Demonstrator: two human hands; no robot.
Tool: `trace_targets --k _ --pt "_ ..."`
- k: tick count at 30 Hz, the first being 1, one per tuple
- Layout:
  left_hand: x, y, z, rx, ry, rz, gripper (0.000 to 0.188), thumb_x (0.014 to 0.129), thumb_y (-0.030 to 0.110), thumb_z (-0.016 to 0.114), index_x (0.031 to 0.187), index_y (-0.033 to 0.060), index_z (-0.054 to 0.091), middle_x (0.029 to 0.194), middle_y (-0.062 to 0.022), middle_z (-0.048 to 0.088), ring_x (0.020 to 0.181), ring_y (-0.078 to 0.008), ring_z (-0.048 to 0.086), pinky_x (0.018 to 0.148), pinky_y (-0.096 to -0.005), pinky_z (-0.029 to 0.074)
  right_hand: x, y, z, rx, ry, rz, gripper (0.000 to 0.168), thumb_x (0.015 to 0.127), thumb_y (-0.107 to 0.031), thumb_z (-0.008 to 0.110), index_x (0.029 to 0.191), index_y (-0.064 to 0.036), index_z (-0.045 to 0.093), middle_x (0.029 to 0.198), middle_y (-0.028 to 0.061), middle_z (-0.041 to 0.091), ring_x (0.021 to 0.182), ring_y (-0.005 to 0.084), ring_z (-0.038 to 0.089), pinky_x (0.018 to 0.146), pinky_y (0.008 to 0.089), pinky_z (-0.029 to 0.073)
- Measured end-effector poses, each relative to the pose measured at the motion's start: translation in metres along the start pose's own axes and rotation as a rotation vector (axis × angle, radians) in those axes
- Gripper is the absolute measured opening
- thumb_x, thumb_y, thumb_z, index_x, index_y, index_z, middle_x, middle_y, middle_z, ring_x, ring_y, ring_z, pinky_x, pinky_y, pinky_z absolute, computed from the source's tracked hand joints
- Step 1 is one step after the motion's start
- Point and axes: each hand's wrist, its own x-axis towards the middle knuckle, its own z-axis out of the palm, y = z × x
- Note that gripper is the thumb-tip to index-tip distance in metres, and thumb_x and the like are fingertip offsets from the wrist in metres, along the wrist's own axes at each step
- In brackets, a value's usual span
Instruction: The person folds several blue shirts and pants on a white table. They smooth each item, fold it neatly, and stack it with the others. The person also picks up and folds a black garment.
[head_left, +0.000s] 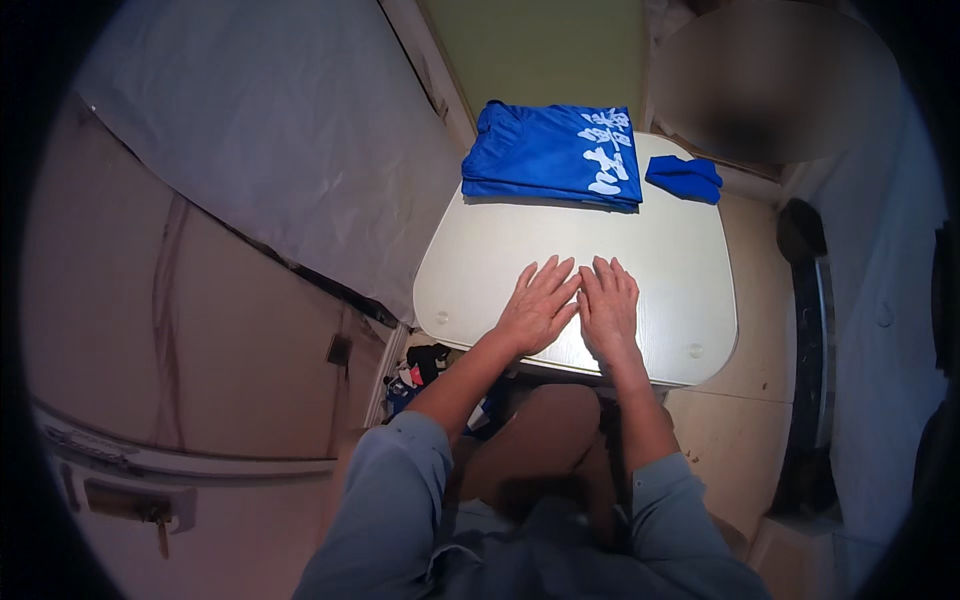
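Note:
Both hands lie palm down, side by side, at the near part of a white table (495, 262) with rounded corners. My left hand (536, 304) has its fingers somewhat spread and holds nothing. Beside it, my right hand (607, 304) is also without an object, its fingers slightly apart. At the table's far side sits a neatly folded blue garment (532, 161) with a round collar at its left and large white characters on its right part. A smaller folded piece of blue cloth (684, 178) rests to the right of it, near the table's edge.
Grey sheeting (277, 142) covers a large surface at the left. Below the table's left corner is a jumble of dark and coloured items (420, 367). A door handle with a key (139, 504) shows at lower left. Pale flooring (739, 367) runs along the right.

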Motion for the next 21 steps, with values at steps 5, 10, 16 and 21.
trace_targets --k 5,10,16,21 --pt "-0.001 -0.004 0.001 0.014 -0.009 0.000 0.055 0.103 0.034 0.045 0.152 0.0115 0.038 0.160 -0.0143 0.030 0.150 -0.0332 0.024 0.121 -0.0519 0.015 0.000 -0.005 0.004 -0.054 0.013 0.001 0.036 0.097 -0.014 0.056 0.132 -0.005 0.058 0.142 0.0182 0.050 0.138 0.0387 0.040 0.113 0.0518 0.029" --pt "-0.003 -0.019 0.004 -0.053 -0.058 0.085 0.056 0.102 0.033 0.045 0.151 0.0068 0.036 0.160 -0.0174 0.028 0.151 -0.0354 0.020 0.124 -0.0501 0.012 -0.007 -0.022 0.020 -0.172 0.015 0.052 0.040 0.097 -0.013 0.054 0.136 -0.006 0.053 0.145 0.0209 0.047 0.139 0.0384 0.039 0.114 0.0504 0.029" --pt "-0.047 -0.080 -0.012 -0.164 -0.059 0.280 0.062 0.099 0.035 0.052 0.149 0.0035 0.036 0.157 -0.0203 0.032 0.147 -0.0337 0.029 0.122 -0.0466 0.021 -0.010 -0.066 0.057 -0.119 -0.048 0.038 0.042 0.099 -0.015 0.051 0.139 -0.001 0.048 0.147 0.0244 0.043 0.141 0.0414 0.036 0.115 0.0502 0.028" --pt "-0.091 -0.122 -0.033 -0.124 -0.022 0.233 0.067 0.097 0.035 0.058 0.151 0.0025 0.035 0.157 -0.0195 0.032 0.147 -0.0333 0.029 0.123 -0.0450 0.021 0.002 -0.112 0.084 -0.017 -0.031 -0.098 0.045 0.095 -0.013 0.059 0.137 -0.002 0.050 0.144 0.0235 0.046 0.135 0.0414 0.043 0.111 0.0502 0.035"
